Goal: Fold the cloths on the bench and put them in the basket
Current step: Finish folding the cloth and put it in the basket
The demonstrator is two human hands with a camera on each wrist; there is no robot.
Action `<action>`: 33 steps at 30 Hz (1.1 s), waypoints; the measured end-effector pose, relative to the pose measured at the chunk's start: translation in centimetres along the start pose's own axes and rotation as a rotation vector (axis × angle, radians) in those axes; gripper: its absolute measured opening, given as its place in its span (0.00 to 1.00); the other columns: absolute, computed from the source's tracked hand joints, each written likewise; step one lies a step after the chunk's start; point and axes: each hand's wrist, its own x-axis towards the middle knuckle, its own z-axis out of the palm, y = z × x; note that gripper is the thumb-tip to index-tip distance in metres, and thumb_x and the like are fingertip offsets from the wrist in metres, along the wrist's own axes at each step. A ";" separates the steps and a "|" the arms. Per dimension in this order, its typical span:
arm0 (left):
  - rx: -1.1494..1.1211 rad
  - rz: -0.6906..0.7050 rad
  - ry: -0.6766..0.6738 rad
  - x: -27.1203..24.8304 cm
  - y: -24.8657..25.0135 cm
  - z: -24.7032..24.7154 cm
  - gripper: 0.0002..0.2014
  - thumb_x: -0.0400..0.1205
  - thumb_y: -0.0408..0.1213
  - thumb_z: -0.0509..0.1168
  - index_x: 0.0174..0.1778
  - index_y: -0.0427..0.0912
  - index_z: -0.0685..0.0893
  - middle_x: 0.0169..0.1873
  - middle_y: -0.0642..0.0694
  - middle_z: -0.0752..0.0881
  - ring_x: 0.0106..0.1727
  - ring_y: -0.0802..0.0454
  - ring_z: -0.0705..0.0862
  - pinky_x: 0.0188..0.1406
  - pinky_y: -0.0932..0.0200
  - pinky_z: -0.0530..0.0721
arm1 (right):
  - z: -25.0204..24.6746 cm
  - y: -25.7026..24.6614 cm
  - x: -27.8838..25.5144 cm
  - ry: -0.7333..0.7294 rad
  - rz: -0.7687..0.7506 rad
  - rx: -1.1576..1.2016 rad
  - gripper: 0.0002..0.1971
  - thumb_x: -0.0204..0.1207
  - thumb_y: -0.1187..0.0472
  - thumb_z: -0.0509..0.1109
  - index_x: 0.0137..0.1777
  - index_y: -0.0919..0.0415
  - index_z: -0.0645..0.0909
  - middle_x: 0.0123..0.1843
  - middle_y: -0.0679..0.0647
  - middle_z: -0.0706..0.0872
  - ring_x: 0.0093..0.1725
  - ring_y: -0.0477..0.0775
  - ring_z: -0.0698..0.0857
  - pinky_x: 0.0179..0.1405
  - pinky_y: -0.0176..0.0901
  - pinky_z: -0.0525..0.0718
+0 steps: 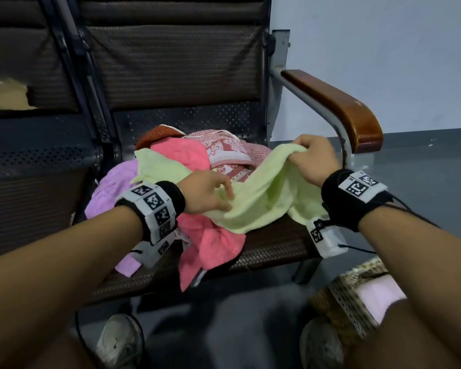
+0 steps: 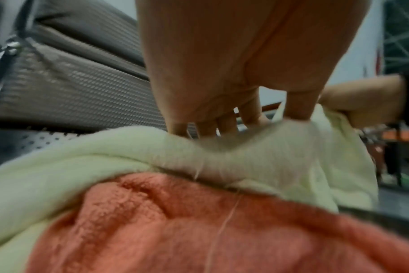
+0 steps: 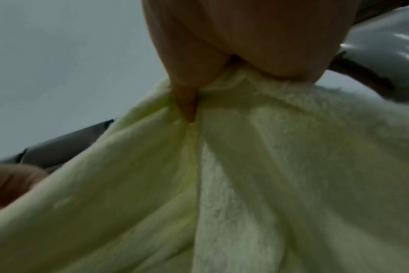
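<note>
A pale green cloth (image 1: pixel 264 198) (image 2: pixel 105 157) (image 3: pixel 268 166) lies stretched over a pile of cloths on the bench seat (image 1: pixel 272 246). My right hand (image 1: pixel 313 158) (image 3: pixel 222 55) grips its far right edge and holds it raised beside the armrest. At the cloth's middle, my left hand (image 1: pixel 208 193) (image 2: pixel 222 73) pinches a fold between its fingers and thumb. Under it lie a pink cloth (image 1: pixel 213 243) (image 2: pixel 175 230), a lilac cloth (image 1: pixel 109 190), a red-and-white patterned cloth (image 1: pixel 224 150) and a rust cloth (image 1: pixel 157 137). The wicker basket (image 1: pixel 351 310) stands on the floor at the lower right.
A wooden armrest (image 1: pixel 338 105) on a grey metal frame rises just right of my right hand. The bench backrest (image 1: pixel 176 65) stands behind the pile. A pale pink cloth (image 1: pixel 381 294) lies in the basket. My shoes (image 1: pixel 120 342) are on the floor below the seat.
</note>
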 end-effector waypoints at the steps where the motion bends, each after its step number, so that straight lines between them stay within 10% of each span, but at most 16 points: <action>1: 0.096 0.016 -0.024 0.1 0.0 0.6 0.26 0.74 0.45 0.78 0.68 0.54 0.80 0.65 0.47 0.85 0.65 0.46 0.83 0.65 0.48 0.80 | 0.3 -0.1 -0.4 -0.078 -0.034 -0.022 0.06 0.73 0.62 0.73 0.36 0.54 0.84 0.37 0.53 0.88 0.42 0.55 0.85 0.43 0.48 0.83; 3: 0.118 0.065 -0.008 0.7 0.5 1.8 0.43 0.72 0.46 0.79 0.82 0.58 0.65 0.73 0.49 0.80 0.69 0.47 0.81 0.69 0.50 0.78 | 0.7 -0.5 -1.0 -0.202 -0.083 -0.058 0.03 0.73 0.62 0.74 0.40 0.55 0.85 0.43 0.55 0.91 0.47 0.57 0.87 0.49 0.51 0.85; 5: 0.058 0.103 0.009 1.4 0.9 2.9 0.40 0.74 0.44 0.77 0.81 0.56 0.67 0.63 0.48 0.86 0.59 0.49 0.85 0.61 0.55 0.81 | 0.9 -0.8 -1.1 -0.225 -0.110 -0.023 0.05 0.73 0.64 0.74 0.42 0.52 0.85 0.44 0.55 0.90 0.45 0.55 0.86 0.48 0.49 0.84; 10: 0.133 0.112 0.061 2.5 0.3 3.6 0.12 0.77 0.42 0.76 0.47 0.48 0.78 0.32 0.57 0.79 0.40 0.49 0.83 0.37 0.58 0.73 | -0.1 -0.7 -0.8 -0.169 -0.156 0.021 0.12 0.73 0.71 0.73 0.40 0.52 0.79 0.37 0.47 0.83 0.37 0.47 0.79 0.36 0.40 0.77; 13: 0.079 0.146 0.167 2.5 0.1 3.4 0.16 0.76 0.44 0.75 0.35 0.47 0.72 0.30 0.53 0.78 0.35 0.48 0.78 0.33 0.54 0.70 | -0.8 0.0 -1.3 -0.398 -0.117 -0.100 0.15 0.73 0.72 0.73 0.40 0.49 0.80 0.37 0.44 0.84 0.38 0.43 0.81 0.32 0.27 0.76; 18: -0.104 0.209 0.364 2.4 1.3 3.0 0.13 0.76 0.38 0.72 0.32 0.40 0.75 0.34 0.45 0.85 0.40 0.48 0.82 0.42 0.48 0.78 | 0.2 1.0 -2.9 -0.863 0.006 -0.329 0.18 0.66 0.50 0.83 0.55 0.51 0.88 0.50 0.46 0.92 0.52 0.48 0.89 0.59 0.40 0.84; 20: -0.137 0.228 0.359 2.4 1.9 2.9 0.13 0.75 0.35 0.71 0.30 0.40 0.72 0.29 0.49 0.79 0.33 0.54 0.76 0.36 0.53 0.71 | 1.2 0.9 -3.3 -0.906 0.032 -0.284 0.22 0.62 0.35 0.81 0.49 0.49 0.88 0.44 0.43 0.92 0.46 0.44 0.89 0.55 0.41 0.85; 24: -0.103 0.248 0.339 2.3 2.5 2.9 0.19 0.71 0.33 0.73 0.29 0.46 0.65 0.25 0.53 0.69 0.29 0.55 0.67 0.30 0.55 0.62 | 2.6 0.6 -2.9 -0.729 -0.030 -0.331 0.24 0.75 0.38 0.74 0.27 0.53 0.75 0.23 0.44 0.76 0.23 0.42 0.74 0.31 0.38 0.73; 29: -0.003 0.083 0.322 2.3 0.6 2.0 0.22 0.72 0.44 0.78 0.53 0.47 0.73 0.44 0.48 0.84 0.42 0.46 0.80 0.41 0.49 0.79 | 1.3 0.1 -1.9 -0.342 -0.143 -0.034 0.17 0.83 0.56 0.71 0.32 0.57 0.76 0.30 0.50 0.76 0.32 0.49 0.75 0.36 0.45 0.72; 33: 0.199 0.003 0.384 2.2 -0.2 0.2 0.17 0.75 0.61 0.71 0.43 0.57 0.72 0.38 0.54 0.81 0.42 0.47 0.80 0.35 0.52 0.73 | -0.2 0.4 -1.3 0.030 -0.148 0.008 0.19 0.85 0.55 0.66 0.32 0.54 0.67 0.29 0.48 0.70 0.32 0.50 0.70 0.36 0.48 0.68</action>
